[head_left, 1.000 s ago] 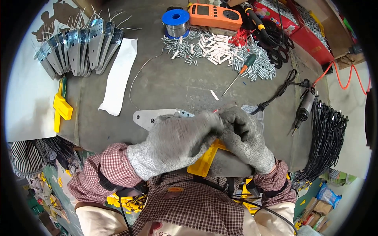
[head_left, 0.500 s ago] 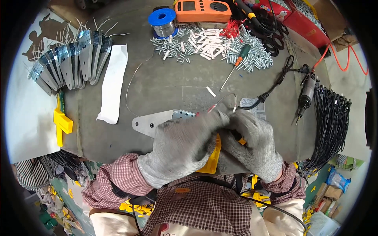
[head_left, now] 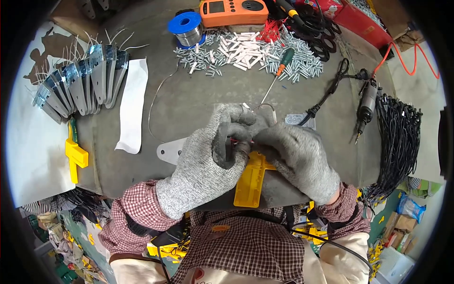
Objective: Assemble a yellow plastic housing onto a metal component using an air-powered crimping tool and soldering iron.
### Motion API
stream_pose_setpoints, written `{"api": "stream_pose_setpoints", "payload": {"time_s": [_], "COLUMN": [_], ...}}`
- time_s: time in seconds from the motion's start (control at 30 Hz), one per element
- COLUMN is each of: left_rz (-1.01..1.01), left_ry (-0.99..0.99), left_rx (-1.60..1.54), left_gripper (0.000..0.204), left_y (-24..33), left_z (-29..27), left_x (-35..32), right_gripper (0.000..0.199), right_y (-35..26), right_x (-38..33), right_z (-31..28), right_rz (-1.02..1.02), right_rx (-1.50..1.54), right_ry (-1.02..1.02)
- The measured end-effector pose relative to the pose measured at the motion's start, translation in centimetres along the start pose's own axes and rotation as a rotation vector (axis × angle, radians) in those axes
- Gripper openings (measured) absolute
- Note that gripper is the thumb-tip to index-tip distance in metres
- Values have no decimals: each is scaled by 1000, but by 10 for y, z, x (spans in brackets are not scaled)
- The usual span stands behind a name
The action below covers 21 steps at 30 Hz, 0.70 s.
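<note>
Gray-gloved left hand (head_left: 205,149) curled, right hand (head_left: 300,156) bent close beside it, both forearms (head_left: 137,206) angled inward

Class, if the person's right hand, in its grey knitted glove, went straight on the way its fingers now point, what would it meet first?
The right hand would probably meet the grey-gloved left hand first, at its fingers; the two look close, though depth is unclear.

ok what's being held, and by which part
The grey-gloved left hand and grey-gloved right hand seem to pinch a thin red wire; the gloves hide which part.
</note>
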<state>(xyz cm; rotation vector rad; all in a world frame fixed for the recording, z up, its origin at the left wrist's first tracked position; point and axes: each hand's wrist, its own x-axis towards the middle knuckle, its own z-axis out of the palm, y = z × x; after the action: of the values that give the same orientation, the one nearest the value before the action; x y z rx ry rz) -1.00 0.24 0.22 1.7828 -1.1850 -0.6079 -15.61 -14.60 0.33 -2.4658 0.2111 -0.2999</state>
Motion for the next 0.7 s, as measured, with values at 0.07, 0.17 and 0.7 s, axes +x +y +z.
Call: {"api": "stream_pose_setpoints", "payload": {"time_s": [0.07, 0.17, 0.7], "left_rz": [130, 227, 232], "left_ry": [45, -7, -285], "left_rx": [-70, 284, 839], "left_gripper": [24, 37, 32], "left_y": [-5, 2, -41], "left_z": [3, 4, -134], "left_x": [-7, -18, -8], "right_gripper": [17, 18, 69], "right_y": [5, 16, 62], "right_x": [6, 9, 40], "right_z": [3, 3, -71], "right_rz": [150, 268, 257], "right_rx": [257, 462, 155], "right_ry": [-45, -124, 51]}}
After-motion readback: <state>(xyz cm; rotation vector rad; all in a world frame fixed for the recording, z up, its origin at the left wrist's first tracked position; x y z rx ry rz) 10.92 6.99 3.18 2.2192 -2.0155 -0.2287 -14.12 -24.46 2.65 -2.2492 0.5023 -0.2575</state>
